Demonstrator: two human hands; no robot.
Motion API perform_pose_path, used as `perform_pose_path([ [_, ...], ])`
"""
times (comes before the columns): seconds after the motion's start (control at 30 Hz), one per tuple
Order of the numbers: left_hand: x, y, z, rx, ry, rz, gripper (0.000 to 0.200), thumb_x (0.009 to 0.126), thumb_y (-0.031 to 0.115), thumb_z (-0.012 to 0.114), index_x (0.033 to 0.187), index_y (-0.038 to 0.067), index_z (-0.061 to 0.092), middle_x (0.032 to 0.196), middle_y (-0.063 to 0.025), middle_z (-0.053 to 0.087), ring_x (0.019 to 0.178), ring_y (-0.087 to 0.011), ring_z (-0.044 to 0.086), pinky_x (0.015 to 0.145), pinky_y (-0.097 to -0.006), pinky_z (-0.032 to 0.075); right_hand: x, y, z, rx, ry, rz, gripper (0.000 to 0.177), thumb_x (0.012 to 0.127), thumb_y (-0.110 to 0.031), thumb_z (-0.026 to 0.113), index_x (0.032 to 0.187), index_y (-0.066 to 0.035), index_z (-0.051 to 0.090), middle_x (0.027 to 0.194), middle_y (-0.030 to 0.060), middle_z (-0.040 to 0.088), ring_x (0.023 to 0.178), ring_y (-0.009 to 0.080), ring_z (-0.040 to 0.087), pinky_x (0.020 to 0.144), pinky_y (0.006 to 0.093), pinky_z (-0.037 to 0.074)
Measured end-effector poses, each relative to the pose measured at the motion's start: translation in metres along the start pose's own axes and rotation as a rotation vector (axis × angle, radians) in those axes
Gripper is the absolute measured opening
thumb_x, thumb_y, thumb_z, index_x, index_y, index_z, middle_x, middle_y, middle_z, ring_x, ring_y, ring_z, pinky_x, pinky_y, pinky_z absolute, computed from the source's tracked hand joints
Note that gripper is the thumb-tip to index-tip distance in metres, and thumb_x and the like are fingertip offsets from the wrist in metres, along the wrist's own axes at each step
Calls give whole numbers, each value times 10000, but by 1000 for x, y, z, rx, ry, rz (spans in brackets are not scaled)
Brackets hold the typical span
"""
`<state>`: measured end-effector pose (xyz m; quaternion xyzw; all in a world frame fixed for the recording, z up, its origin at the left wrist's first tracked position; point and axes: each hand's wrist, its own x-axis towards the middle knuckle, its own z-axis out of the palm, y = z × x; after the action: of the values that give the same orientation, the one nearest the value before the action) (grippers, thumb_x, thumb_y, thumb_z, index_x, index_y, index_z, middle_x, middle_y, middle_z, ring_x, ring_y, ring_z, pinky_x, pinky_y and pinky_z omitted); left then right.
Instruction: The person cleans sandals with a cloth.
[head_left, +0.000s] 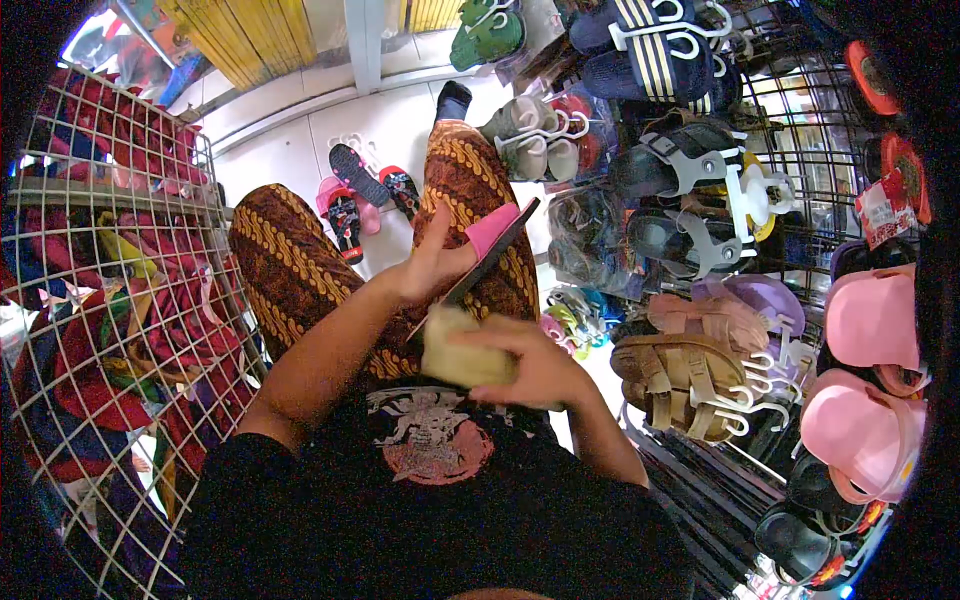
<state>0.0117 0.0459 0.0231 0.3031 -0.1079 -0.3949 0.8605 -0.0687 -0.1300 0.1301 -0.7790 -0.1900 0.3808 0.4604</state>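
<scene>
A sandal with a pink strap [490, 230] and a dark sole is held up at an angle over my lap. My left hand [435, 262] grips it, with part of the hand under the strap and the thumb raised. Against the lower end of the sole, my right hand [525, 362] holds a pale yellow cloth or sponge [462, 350], blurred by motion; its exact kind is unclear. Both lie above my brown patterned trousers [300, 240].
Several loose sandals [358, 175] lie on the white tiled floor [290, 150] beyond my knees. A wire grid [110, 300] with red cloth goods stands at left. Racks of hanging footwear, including brown sandals [675, 375] and pink clogs [870, 320], crowd the right side.
</scene>
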Motion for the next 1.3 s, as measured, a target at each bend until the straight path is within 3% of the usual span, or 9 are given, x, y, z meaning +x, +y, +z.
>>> perform_pose_path([
  [0.07,-9,-7,-11,-47,1,-111,1070,837,817,23,1525,2,105,1578,-84,188,1452,-193,164,1185,-307,58,-5,42,5,-105,402,-5,712,673,-227,844,1319,-106,570,1171,153,617,1093,259,584,947,362,457],
  [0.23,-5,8,9,-23,12,-23,1082,824,833,36,1528,16,114,1576,-81,197,1446,-191,183,1186,-305,63,-2,11,11,-49,-94,-17,702,688,-281,833,1308,-82,571,1237,155,608,1146,262,572,1004,374,428],
  [0.4,-11,8,4,8,60,-112,1059,829,822,17,1534,38,110,1579,-88,185,1448,-191,174,1186,-303,58,1,10,-9,221,377,49,669,705,-233,819,1303,-71,566,1275,138,604,1163,246,573,1034,365,423],
  [0.53,-9,11,8,36,42,-64,1073,812,833,-6,1536,52,129,1572,-97,206,1441,-204,191,1184,-309,76,3,-3,7,98,-78,64,679,689,-221,833,1303,-86,575,1290,147,596,1208,238,550,1056,377,397],
  [0.83,-2,-10,-11,69,-21,-53,1083,811,827,-12,1527,32,155,1555,-92,256,1438,-193,210,1182,-299,95,8,-4,10,120,-188,124,697,729,-243,815,1341,-73,528,1305,134,584,1229,227,527,1066,375,384],
  [1.07,-4,-15,-13,347,-100,7,858,817,370,432,1534,52,85,1591,-114,132,1463,-216,138,1186,-342,127,-4,17,-31,-10,775,-44,573,817,-236,725,1304,-14,524,1309,148,579,1217,283,542,1032,393,404],
  [1.17,1,-8,-5,549,-152,10,922,820,174,623,1537,61,55,1606,-124,79,1474,-226,107,1187,-360,140,-2,13,-32,-311,731,44,514,840,-256,707,1275,-26,557,1272,169,603,1182,305,576,1015,389,423],
  [1.27,-5,2,-1,1184,-122,-467,833,823,180,615,1491,-27,161,1479,-212,357,1361,-287,350,1137,-338,252,10,17,-35,-357,865,275,483,837,-276,713,1247,-52,593,1242,178,619,1135,326,605,982,393,451],
  [1.3,-6,0,5,1031,-152,-97,846,803,153,616,1492,-15,156,1472,-247,343,1367,-313,342,1137,-344,260,15,21,-38,-337,1000,209,493,820,-289,733,1245,-75,604,1234,178,620,1110,343,614,949,395,474],
])
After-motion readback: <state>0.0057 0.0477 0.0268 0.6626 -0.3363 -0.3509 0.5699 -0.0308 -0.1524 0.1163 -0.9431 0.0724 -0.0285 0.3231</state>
